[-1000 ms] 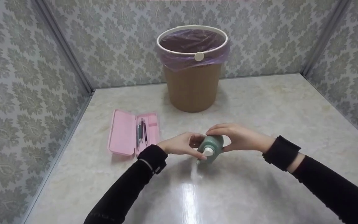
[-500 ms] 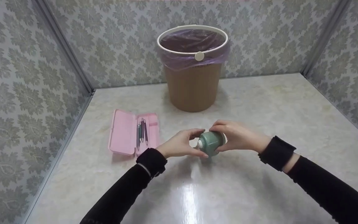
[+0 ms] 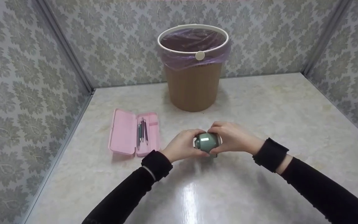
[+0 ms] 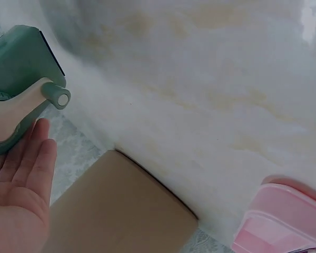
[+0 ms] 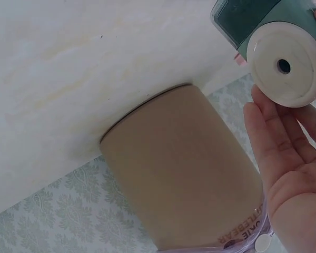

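Between my two hands is a green hand-crank pencil sharpener [image 3: 208, 142], lying on its side in the head view. From the left, my left hand [image 3: 182, 145] holds its crank end, fingers on the far side and thumb on the near side. The white crank handle [image 4: 21, 110] with its green knob shows in the left wrist view, above the fingers. My right hand [image 3: 233, 139] grips the opposite end. There the right wrist view shows a round white face [image 5: 264, 58] with a dark pencil hole, and a dark see-through shavings drawer [image 5: 242, 18] beside it.
An open pink pencil case [image 3: 122, 132] with several pencils [image 3: 142, 132] lies left of the hands. Behind stands a brown trash bin [image 3: 194, 87], with a purple bag [image 3: 179, 60] under its white rim. Patterned walls [image 3: 120, 46] enclose the marbled table [image 3: 275, 102].
The sharpener has turned from its crank facing me to its crank facing left. My left hand has shifted round the crank end; my right hand has come slightly left.
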Tool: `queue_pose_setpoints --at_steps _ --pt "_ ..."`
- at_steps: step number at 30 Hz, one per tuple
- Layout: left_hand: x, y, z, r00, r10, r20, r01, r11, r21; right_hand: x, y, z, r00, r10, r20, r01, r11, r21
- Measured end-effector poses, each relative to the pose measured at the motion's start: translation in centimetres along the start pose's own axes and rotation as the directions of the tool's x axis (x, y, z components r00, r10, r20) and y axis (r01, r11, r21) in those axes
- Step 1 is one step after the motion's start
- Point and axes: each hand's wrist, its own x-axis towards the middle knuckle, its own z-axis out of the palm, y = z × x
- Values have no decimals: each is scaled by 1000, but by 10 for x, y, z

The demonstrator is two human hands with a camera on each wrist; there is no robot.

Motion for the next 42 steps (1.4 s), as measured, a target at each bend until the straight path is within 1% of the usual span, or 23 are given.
queue_pose_setpoints --at_steps 5,10,17,20,23,27,29,31,33,36,38,42 --pt "-1 2 0 1000 2 -5 -2 1000 -9 -1 -2 2 1000 30 -1 -30 999 26" --pt "-2 3 -3 1000 -22 6 22 999 -40 -3 -1 5 999 51 -4 -51 997 66" --pt "-8 -1 -6 999 -53 13 54 996 -65 -7 6 13 997 75 -26 -70 983 172" --pt "-11 -3 -7 997 -72 9 72 995 -65 -12 12 18 993 116 -10 -111 970 215" --pt "-14 -5 -8 996 -88 11 88 994 -67 -18 16 25 985 172 31 -174 943 284" --pt "-16 -6 -9 996 -91 13 92 994 -53 -24 18 37 967 238 94 -256 893 371" --pt "-17 -7 -8 996 -90 13 91 995 -39 -26 18 43 955 271 119 -296 873 388" --pt "-17 -7 -8 996 -89 14 90 995 -33 -27 18 49 944 300 136 -329 862 386" --pt "-17 -7 -7 996 -91 17 91 995 -30 -27 17 54 931 331 153 -365 843 396" --pt "-18 -8 -5 995 -97 21 97 995 -22 -26 15 59 918 358 169 -395 816 423" --pt "-18 -8 -4 995 -100 22 101 995 -16 -25 13 62 914 366 173 -404 800 444" --pt "-18 -8 -3 994 -107 25 107 994 -15 -24 11 64 911 375 171 -410 780 473"
